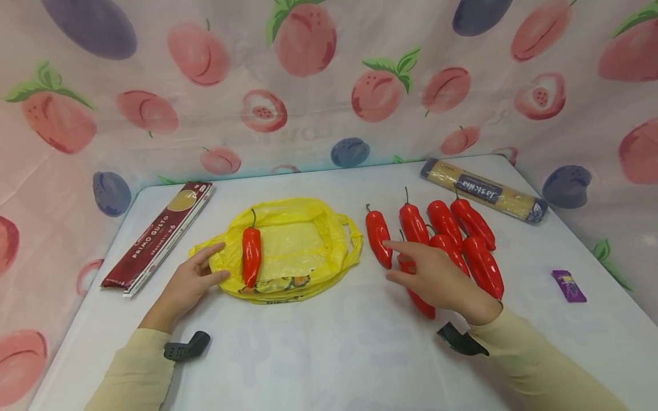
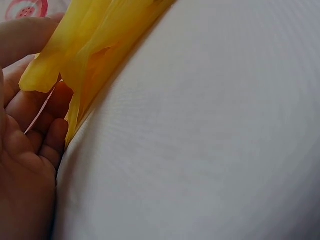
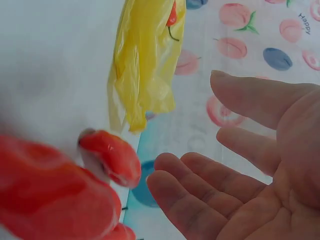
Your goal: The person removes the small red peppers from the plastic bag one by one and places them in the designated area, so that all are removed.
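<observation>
A yellow plastic bag [image 1: 293, 242] lies on the table with its opening spread and a red pepper [image 1: 252, 257] across its left part. At the bag's left edge is my left hand [image 1: 189, 281], thumb and forefinger apart, touching the plastic. In the left wrist view, the fingers [image 2: 52, 142] lie against the yellow film, which partly covers them. My right hand [image 1: 434, 277] hovers over a group of several red peppers [image 1: 482, 265], fingers extended and nothing held. Its fingertips are nearest to one pepper [image 1: 378, 237] at the group's left side; another lies partly hidden under the hand.
A dark red spaghetti pack [image 1: 159, 237] lies at the left. Another pasta pack [image 1: 483, 190], in clear wrap, lies at the back right behind the peppers. A small purple packet [image 1: 569, 286] is near the right edge. Fruit-print cloth [image 1: 308, 114] hangs behind the table.
</observation>
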### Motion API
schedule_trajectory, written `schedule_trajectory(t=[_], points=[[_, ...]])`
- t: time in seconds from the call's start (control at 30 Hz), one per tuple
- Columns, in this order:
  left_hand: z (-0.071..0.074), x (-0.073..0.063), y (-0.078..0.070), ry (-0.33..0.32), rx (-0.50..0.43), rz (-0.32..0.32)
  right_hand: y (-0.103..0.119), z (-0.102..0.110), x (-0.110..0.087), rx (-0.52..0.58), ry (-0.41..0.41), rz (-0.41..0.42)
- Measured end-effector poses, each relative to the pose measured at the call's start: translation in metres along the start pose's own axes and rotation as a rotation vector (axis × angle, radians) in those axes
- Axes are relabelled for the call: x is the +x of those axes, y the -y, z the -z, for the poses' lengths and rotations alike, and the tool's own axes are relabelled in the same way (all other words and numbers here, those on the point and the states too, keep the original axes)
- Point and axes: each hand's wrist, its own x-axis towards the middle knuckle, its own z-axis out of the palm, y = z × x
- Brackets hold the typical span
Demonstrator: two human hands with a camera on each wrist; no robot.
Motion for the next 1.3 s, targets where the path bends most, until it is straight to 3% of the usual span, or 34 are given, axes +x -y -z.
schedule_trajectory(t=[0.53, 0.97, 1.3], points=[[0.0, 0.001, 0.003, -0.009, -0.011, -0.03, 0.034, -0.02, 0.034, 0.027, 0.042, 0.127], [-0.001, 0.0, 0.005, -0.013, -0.003, -0.036, 0.076, -0.055, 0.064, 0.106, 0.076, 0.241], [0.0, 0.0, 0.003, -0.008, -0.013, -0.029, 0.105, -0.081, 0.091, 0.126, 0.139, 0.274]])
